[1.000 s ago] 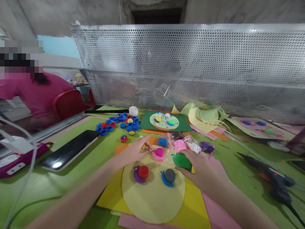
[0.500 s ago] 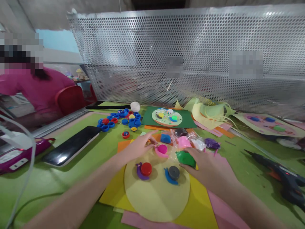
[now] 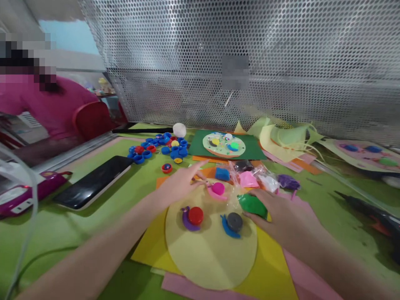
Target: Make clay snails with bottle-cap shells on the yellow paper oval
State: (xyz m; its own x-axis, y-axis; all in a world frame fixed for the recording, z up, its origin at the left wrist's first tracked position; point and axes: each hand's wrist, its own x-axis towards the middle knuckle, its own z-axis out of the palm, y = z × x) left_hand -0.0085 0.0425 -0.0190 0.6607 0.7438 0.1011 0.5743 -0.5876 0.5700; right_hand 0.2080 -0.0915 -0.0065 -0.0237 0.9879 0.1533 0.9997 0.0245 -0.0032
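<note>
A half-open left hand [image 3: 178, 182] seemingly positioned a pink clay snail [image 3: 218, 189], needing gentleness next; the right hand [image 3: 276, 210] gripped a shiny green packet [image 3: 252, 205].

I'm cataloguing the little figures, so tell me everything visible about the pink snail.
The pink snail has a round, bright magenta shell on a paler, curved pink body that looks like modelling clay. Its head points left, right by the grip of the left hand; whether they touch is unclear. It sits near the far edge of the pale yellow circle, shell side up.
</note>
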